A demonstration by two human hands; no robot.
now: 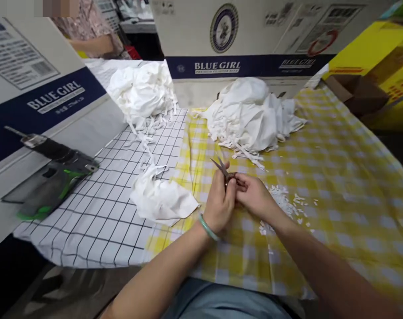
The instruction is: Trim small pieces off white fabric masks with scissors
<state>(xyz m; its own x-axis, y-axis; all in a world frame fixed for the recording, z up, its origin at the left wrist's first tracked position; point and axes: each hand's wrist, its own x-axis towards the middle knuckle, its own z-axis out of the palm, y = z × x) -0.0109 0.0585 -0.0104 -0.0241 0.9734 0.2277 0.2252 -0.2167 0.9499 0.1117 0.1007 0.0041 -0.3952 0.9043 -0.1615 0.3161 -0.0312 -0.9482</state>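
Note:
A small pair of scissors (pixel 220 165) is held between my hands, its blades parted and pointing up and away to the left. My left hand (pixel 220 197), below a pale green bangle (pixel 208 227), closes around the handle side. My right hand (pixel 255 193) pinches at the dark handles from the right; the handles are partly hidden by fingers. A crumpled white cloth piece (pixel 163 195) lies left of my hands. Beyond them is a large heap of white cloth pieces (pixel 251 113) with thin straps hanging out. Small white scraps (pixel 283 199) are scattered beside my right wrist.
Another white cloth pile (pixel 143 91) lies at the back left. Blue Girl cartons stand behind (pixel 191 40) and at left (pixel 78 115). A cordless drill (pixel 52 153) is at the left edge. Yellow boxes (pixel 364 48) stand right. A person's arm (pixel 93 45) shows beyond.

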